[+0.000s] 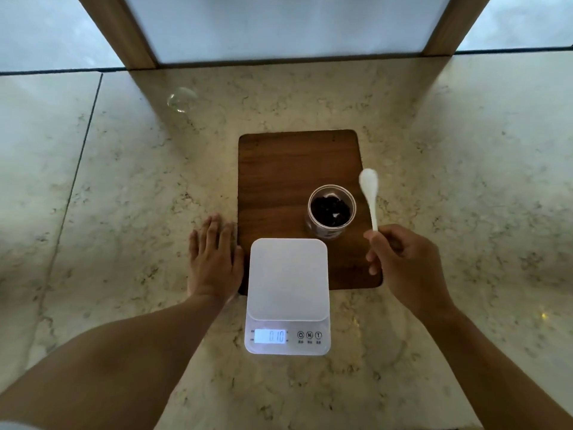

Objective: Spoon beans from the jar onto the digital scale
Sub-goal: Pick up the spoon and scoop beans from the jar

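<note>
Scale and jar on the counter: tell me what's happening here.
A person is set up to weigh beans. The right hand holds a white spoon raised beside the open jar of dark beans on the wooden board. The left hand lies flat on the counter next to the digital scale, whose platform is bare. No beans are on it yet.

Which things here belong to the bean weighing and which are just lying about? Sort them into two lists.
Part of the job:
- jar of dark beans, open
- white spoon, held in the right hand
- digital scale, switched on, its platform bare

Just lying about:
- wooden board under the jar and the far end of the scale
- clear glass object far left on the counter
- left hand, flat on the counter
</note>
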{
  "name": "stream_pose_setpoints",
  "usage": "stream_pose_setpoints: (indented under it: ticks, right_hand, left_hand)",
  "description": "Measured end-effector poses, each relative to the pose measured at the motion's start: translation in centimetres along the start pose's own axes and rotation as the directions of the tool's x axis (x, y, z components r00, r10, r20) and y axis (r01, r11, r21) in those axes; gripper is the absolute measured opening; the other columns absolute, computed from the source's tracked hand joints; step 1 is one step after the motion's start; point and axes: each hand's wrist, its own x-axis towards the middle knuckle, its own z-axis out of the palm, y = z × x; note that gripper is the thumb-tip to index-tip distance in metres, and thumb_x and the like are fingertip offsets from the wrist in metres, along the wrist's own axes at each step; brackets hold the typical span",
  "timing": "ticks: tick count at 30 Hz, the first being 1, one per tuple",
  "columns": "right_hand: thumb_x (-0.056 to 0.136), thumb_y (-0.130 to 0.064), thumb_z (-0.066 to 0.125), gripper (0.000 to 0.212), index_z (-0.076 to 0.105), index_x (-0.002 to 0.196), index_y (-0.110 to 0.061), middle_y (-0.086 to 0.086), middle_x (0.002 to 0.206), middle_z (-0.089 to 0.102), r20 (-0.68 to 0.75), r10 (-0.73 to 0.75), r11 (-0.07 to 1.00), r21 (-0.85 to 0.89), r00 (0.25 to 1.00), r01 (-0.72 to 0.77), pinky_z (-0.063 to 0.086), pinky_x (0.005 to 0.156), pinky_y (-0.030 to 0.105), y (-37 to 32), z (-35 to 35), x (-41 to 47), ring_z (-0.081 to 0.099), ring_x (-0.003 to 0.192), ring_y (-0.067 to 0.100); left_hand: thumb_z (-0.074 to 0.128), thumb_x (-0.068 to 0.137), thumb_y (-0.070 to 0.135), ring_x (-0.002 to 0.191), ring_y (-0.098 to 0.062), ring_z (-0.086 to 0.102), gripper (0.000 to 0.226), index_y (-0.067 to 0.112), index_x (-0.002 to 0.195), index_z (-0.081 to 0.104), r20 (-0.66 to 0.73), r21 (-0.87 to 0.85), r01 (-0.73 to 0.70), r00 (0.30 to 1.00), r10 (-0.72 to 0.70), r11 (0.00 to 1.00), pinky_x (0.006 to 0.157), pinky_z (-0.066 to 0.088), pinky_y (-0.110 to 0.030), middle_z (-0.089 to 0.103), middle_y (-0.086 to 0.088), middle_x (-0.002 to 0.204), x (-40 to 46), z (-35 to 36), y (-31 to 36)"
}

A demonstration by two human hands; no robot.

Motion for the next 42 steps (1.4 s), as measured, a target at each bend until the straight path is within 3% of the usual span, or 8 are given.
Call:
stream_pose_setpoints:
  ticks: [7,11,16,21,27,32,39,42]
  right_hand:
    - [0.097,-0.024,0.055,0.022,0.073,0.087,-0.014,-0.014,0.053,0.052,-0.050,-0.181,0.957,-0.241,0.982,0.164,0.032,0.040,0.011,0.2,0.6,0.0,0.050,0.043,0.008]
    - [0.098,-0.021,0.054,0.024,0.070,0.082,-0.011,-0.007,0.058,0.053,-0.045,-0.277,0.891,-0.386,0.960,0.239,0.028,0.046,0.018,-0.1,1.0,1.2,0.045,0.048,0.006]
    - [0.096,-0.022,0.054,0.026,0.066,0.077,-0.011,-0.005,0.059,0.050,-0.033,-0.311,0.814,-0.525,0.950,0.249,0.027,0.044,0.022,-0.8,1.9,2.4,0.045,0.049,0.015]
    - [0.095,-0.024,0.053,0.027,0.064,0.075,-0.011,0.002,0.059,0.054,0.012,-0.252,0.745,-0.635,0.968,0.202,0.025,0.048,0.026,-0.9,2.5,2.8,0.043,0.050,0.019]
    - [0.095,-0.026,0.052,0.028,0.069,0.080,-0.011,0.008,0.065,0.065,0.064,-0.149,0.784,-0.601,0.987,0.157,0.033,0.050,0.027,-1.4,3.2,3.2,0.051,0.054,0.020]
    - [0.096,-0.027,0.053,0.034,0.072,0.072,-0.012,0.002,0.051,0.055,0.075,-0.019,0.872,-0.486,0.997,0.053,0.023,0.043,0.022,-1.7,2.9,3.7,0.046,0.043,0.012]
    - [0.094,-0.025,0.057,0.037,0.071,0.061,-0.014,-0.003,0.036,0.049,0.097,0.141,0.950,-0.293,0.985,-0.107,0.028,0.035,0.022,-1.7,2.1,4.0,0.037,0.029,0.009]
    - [0.093,-0.023,0.058,0.039,0.068,0.055,-0.019,-0.008,0.030,0.048,0.111,0.204,0.961,-0.210,0.973,-0.177,0.025,0.028,0.015,-1.6,1.9,4.0,0.039,0.026,0.006]
  left_hand:
    - [0.022,0.094,0.042,0.152,-0.026,0.009,0.064,0.013,0.150,0.032,0.000,-0.008,0.009,1.000,-0.009,1.000,0.123,0.001,-0.047,0.023,-0.013,0.163,0.1,0.2,0.0]
    - [0.024,0.093,0.043,0.152,-0.026,0.010,0.065,0.012,0.149,0.034,-0.014,-0.009,0.005,1.000,-0.005,1.000,0.123,0.001,-0.047,0.024,-0.013,0.162,0.2,0.4,-0.1]
    - [0.025,0.092,0.042,0.152,-0.026,0.010,0.066,0.011,0.149,0.035,-0.016,-0.022,0.008,1.000,-0.009,1.000,0.122,0.001,-0.046,0.024,-0.013,0.162,0.2,0.2,0.0]
    - [0.026,0.092,0.042,0.152,-0.025,0.010,0.064,0.012,0.148,0.036,-0.023,-0.024,0.010,1.000,-0.011,1.000,0.122,0.001,-0.046,0.025,-0.013,0.162,0.1,0.3,0.0]
    - [0.029,0.093,0.041,0.152,-0.025,0.011,0.062,0.013,0.148,0.036,-0.026,-0.013,0.006,1.000,-0.007,1.000,0.122,0.005,-0.049,0.026,-0.013,0.161,0.2,0.6,-0.2]
    - [0.029,0.093,0.041,0.152,-0.025,0.012,0.062,0.014,0.148,0.035,-0.030,-0.012,0.005,1.000,-0.005,1.000,0.122,0.003,-0.048,0.026,-0.013,0.161,0.2,0.6,-0.2]
    - [0.029,0.092,0.041,0.152,-0.024,0.010,0.064,0.013,0.149,0.035,-0.036,-0.022,0.008,0.999,-0.009,1.000,0.122,0.003,-0.047,0.025,-0.013,0.162,0.2,0.5,-0.2]
    - [0.029,0.092,0.042,0.152,-0.024,0.009,0.064,0.013,0.149,0.036,-0.035,-0.021,0.006,0.999,-0.007,1.000,0.123,0.003,-0.047,0.025,-0.013,0.162,0.2,0.5,-0.1]
